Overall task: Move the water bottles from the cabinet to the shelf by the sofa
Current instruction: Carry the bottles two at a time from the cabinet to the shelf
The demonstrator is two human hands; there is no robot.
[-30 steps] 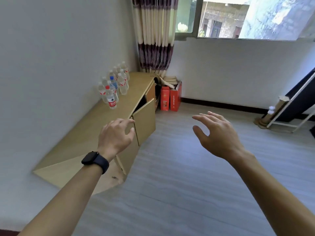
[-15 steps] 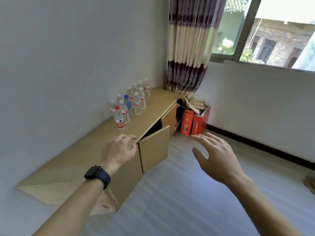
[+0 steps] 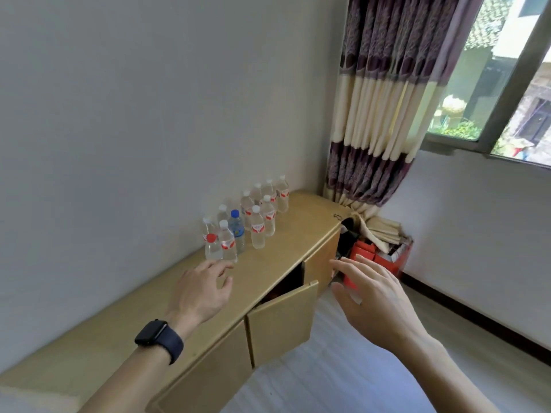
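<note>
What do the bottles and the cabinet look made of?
The bottles look like thin clear plastic: you see through them, and they have caps and mostly red labels. The cabinet seems laminated board or painted wood, tan with a satin finish: even colour, no clear grain, soft sheen on top.

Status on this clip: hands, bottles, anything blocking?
Left hand open, empty, just short of the water bottles; right hand open, empty. Bottles upright on the cabinet top, none lifted. A door ajar below, not blocking.
</note>
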